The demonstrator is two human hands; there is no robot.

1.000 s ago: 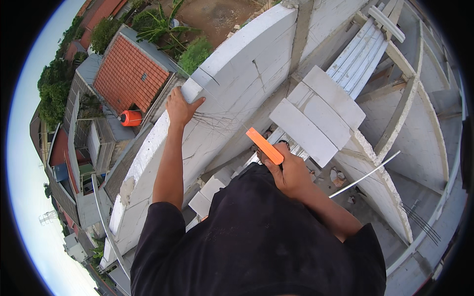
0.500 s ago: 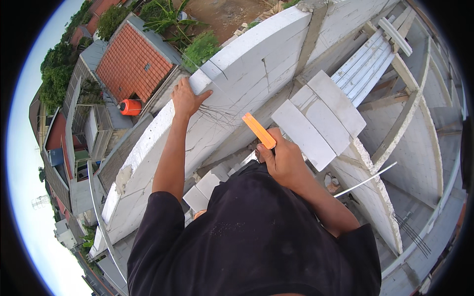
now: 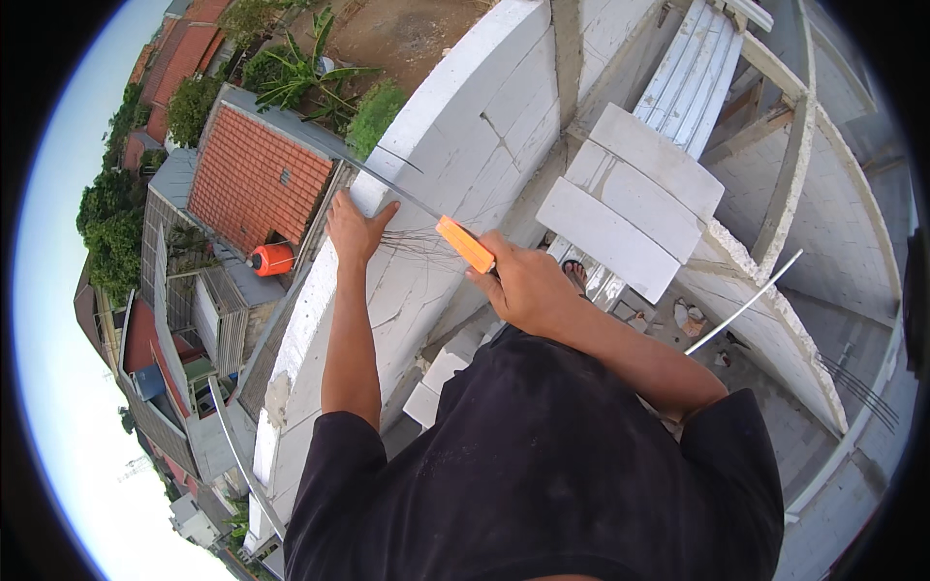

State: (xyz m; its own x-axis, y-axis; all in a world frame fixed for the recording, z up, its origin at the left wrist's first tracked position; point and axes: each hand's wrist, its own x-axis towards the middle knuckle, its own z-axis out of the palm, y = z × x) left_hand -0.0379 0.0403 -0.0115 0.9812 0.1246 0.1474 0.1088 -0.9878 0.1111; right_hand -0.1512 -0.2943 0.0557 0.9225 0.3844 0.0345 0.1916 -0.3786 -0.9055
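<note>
My right hand [image 3: 513, 281] grips the orange handle [image 3: 465, 242] of a saw, whose thin dark blade [image 3: 402, 191] reaches up-left across the top of a white lightweight-block wall [image 3: 465, 97]. My left hand [image 3: 356, 228] rests with fingers spread over that wall's top edge, just left of and below the blade. Loose thin wires [image 3: 426, 247] stick out against the wall face under the blade.
Stacked blocks [image 3: 630, 194] lie to the right on a plank platform, with metal channels [image 3: 688, 73] beyond. Walls and beams [image 3: 799, 174] enclose lower rooms at right, and a white pipe [image 3: 746, 300] crosses there. Tiled roofs [image 3: 247, 169] and a yard lie below on the left.
My right hand and the saw have moved up and left toward the wall, showing more blade across its top. My left hand stays on the edge. The view has shifted slightly.
</note>
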